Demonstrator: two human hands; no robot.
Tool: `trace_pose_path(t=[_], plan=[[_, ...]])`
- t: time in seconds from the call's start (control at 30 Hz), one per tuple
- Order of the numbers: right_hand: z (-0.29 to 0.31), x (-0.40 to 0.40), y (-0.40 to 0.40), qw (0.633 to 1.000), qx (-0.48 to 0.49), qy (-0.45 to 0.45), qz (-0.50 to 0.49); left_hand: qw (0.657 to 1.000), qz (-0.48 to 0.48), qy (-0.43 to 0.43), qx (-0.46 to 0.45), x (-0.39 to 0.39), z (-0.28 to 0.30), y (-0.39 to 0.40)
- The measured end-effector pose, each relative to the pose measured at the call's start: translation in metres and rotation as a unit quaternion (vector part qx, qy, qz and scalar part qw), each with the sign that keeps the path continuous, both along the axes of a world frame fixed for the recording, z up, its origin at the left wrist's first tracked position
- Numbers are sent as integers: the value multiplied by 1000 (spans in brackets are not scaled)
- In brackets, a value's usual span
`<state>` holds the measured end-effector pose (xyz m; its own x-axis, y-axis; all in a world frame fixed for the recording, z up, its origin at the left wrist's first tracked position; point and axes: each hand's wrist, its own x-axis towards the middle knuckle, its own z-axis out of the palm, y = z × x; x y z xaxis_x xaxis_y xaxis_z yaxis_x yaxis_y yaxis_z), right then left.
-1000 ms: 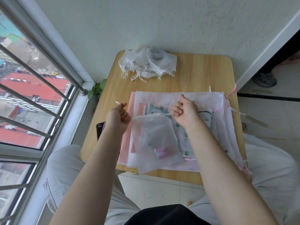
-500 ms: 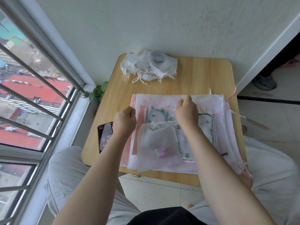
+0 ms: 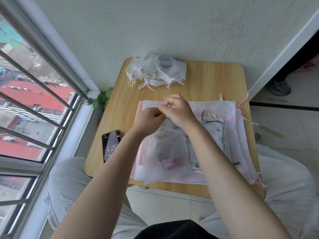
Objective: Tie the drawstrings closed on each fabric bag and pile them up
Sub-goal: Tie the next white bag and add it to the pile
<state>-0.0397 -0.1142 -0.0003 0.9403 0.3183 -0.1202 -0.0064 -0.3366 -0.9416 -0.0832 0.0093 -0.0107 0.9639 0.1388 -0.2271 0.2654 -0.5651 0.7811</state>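
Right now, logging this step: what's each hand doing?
Left hand: pinching the small white bag's drawstring.
Right hand: pinching the same drawstring.

Two bare forearms, no sleeves visible up to the lower frame edge. Left hand (image 3: 149,118) and right hand (image 3: 178,109) bare: no gloves, rings, watch or wristband seen. Light grey trousers (image 3: 69,180) of loose, creased fabric, covering both legs at 7 and 4 o'clock. Black upper garment (image 3: 174,230), plain, showing as a dark hem at 6 o'clock, between the legs.
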Motion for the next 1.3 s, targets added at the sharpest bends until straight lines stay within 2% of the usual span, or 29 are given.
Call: trace_pose_path(t=[0.07, 0.13, 0.33, 0.47, 0.6, 0.73, 0.83, 1.0, 1.1, 1.17, 1.3], plan=[[0, 2, -1, 1000, 7, 7, 10, 996, 1, 31, -85, -3, 4, -4], [1, 3, -1, 999, 13, 29, 21, 992, -7, 29, -124, -6, 6, -9], [2, 3, -12, 995, 63, 72, 2, 985, 28, 15, -170, -6, 3, -5], [-4, 6, -26, 993, -17, 111, 22, 978, 52, 9, -202, -5, 3, 3], [-8, 2, -34, 988, 6, 143, 57, 975, 60, 7, -211, -6, 5, 2], [-9, 5, -37, 989, -11, 127, 76, 968, 75, 9, -238, -7, 4, 3], [-10, 6, -38, 993, -38, 104, 44, 967, 77, 10, -242, -7, 3, 6], [-4, 10, -44, 996, -2, 70, -47, 945, 129, 13, -300, -3, 6, 10], [3, 10, -47, 994, 9, 102, 27, 922, 155, 10, -355, 2, 11, 13], [5, 7, -43, 991, 2, 117, 66, 921, 153, 5, -358, 4, 14, 12], [4, 1, -29, 989, 10, 141, 53, 928, 138, -2, -346, 7, 18, 8]])
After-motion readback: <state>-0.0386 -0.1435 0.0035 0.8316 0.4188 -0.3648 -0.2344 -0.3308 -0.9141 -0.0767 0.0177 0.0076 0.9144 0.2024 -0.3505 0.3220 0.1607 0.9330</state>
